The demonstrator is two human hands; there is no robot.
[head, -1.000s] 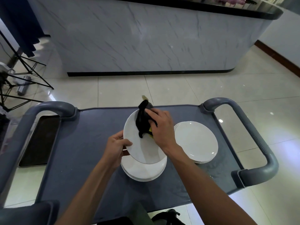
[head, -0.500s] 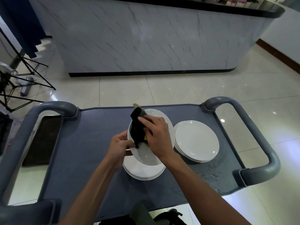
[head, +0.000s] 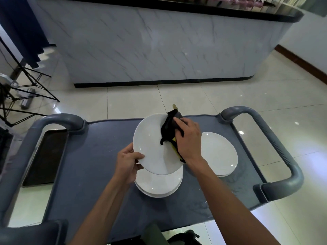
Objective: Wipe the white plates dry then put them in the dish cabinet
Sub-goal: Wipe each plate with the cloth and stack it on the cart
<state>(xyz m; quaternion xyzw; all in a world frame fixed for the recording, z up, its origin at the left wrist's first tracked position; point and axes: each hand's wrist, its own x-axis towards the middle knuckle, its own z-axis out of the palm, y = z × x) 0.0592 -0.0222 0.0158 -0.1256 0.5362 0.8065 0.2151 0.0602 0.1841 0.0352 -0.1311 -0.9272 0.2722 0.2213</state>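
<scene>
Cloth (head: 169,130) moved to far rim, right hand (head: 190,140) grip clutching it, left hand (head: 127,160) grip pinching held plate (head: 150,144); still wiping, two stacks (head: 157,184) wait, none put in cabinet.

1. Held plate (head: 152,145): white, round, glossy, plain rim. Raised off the cart and tilted, face toward the camera. Gripped at its near-left rim; a black cloth with a yellow edge (head: 169,130) lies against its upper-right face and rim.
2. Stack of white plates (head: 159,184): lying flat on the grey cart top, directly below the held plate and partly hidden by it. At least two rims show.
3. Second stack of white plates (head: 219,154): flat on the cart top, just right of the first stack; count cannot be told.
</scene>
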